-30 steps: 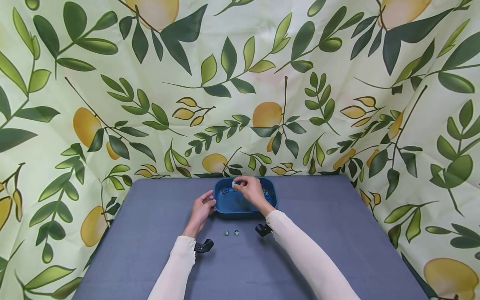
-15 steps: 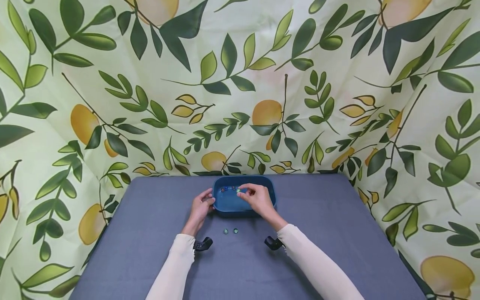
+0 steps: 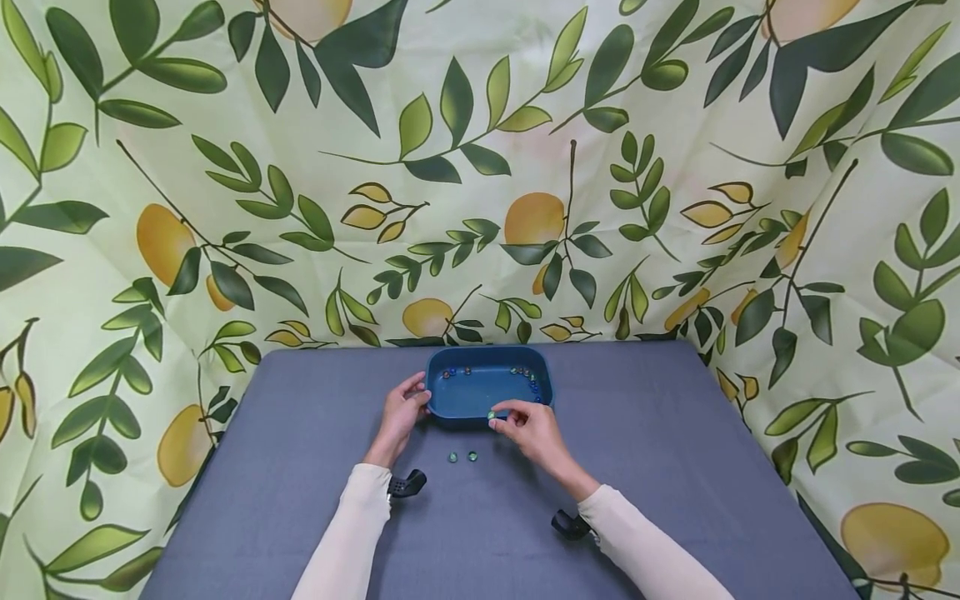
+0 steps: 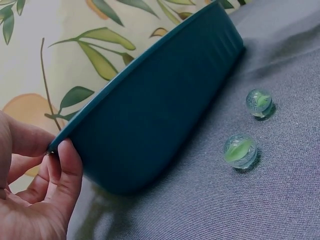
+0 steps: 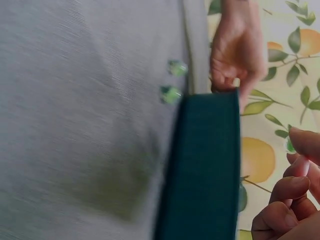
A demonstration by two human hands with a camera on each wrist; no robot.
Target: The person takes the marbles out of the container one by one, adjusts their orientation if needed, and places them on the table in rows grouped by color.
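Note:
A dark blue rectangular tray (image 3: 472, 422) with raised walls stands near the back of the table. My left hand (image 3: 402, 417) pinches its left rim between thumb and fingers, as the left wrist view shows with the tray wall (image 4: 150, 105) close by. Above the tray's front edge, my right hand (image 3: 531, 429) pinches a clear green marble (image 3: 492, 415) between thumb and fingertip. In the right wrist view this marble (image 5: 290, 145) is partly hidden by the fingers. Two clear marbles with green swirls, a left one (image 3: 453, 457) and a right one (image 3: 472, 456), lie on the cloth before the tray.
Inside the tray, several small marbles (image 3: 533, 385) in blue and brown tones sit along the right and back, and a few more (image 3: 447, 373) at the back left. Grey cloth (image 3: 480, 533) covers the table. A leaf-and-fruit printed curtain (image 3: 465, 192) hangs behind and at both sides.
My right hand has drawn back from over the tray's inside to its front edge, carrying the green marble. The left hand keeps its grip on the rim; the two marbles on the cloth lie still.

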